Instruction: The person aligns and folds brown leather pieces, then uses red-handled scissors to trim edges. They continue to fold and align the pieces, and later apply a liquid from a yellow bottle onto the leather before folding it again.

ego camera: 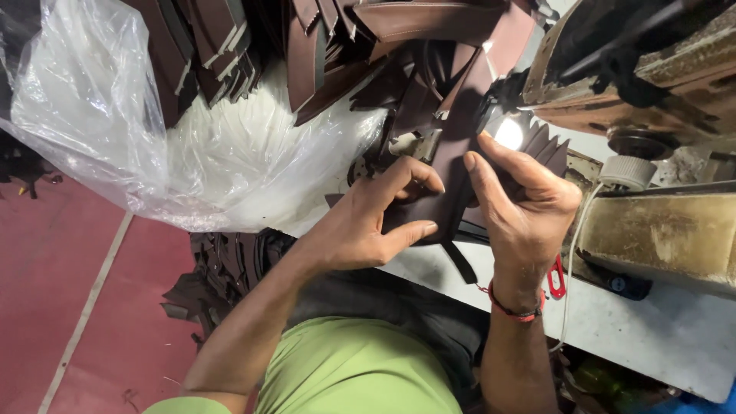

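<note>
Your left hand point(360, 226) and right hand point(521, 203) pinch a dark brown leather piece point(437, 203) at the worn white worktable's point(675, 337) edge, above red floor point(54, 261).

Landmark: sewing machine point(652, 69)
Left of machine: heaped dark leather pieces point(307, 46) and a clear plastic bag point(100, 115) crowd the way in.
Under machine head: both hands and a dark leather strip point(441, 207) fill the gap.
Below machine: white bench point(659, 337) lies bare; a thin cord point(571, 261) crosses it.
</note>
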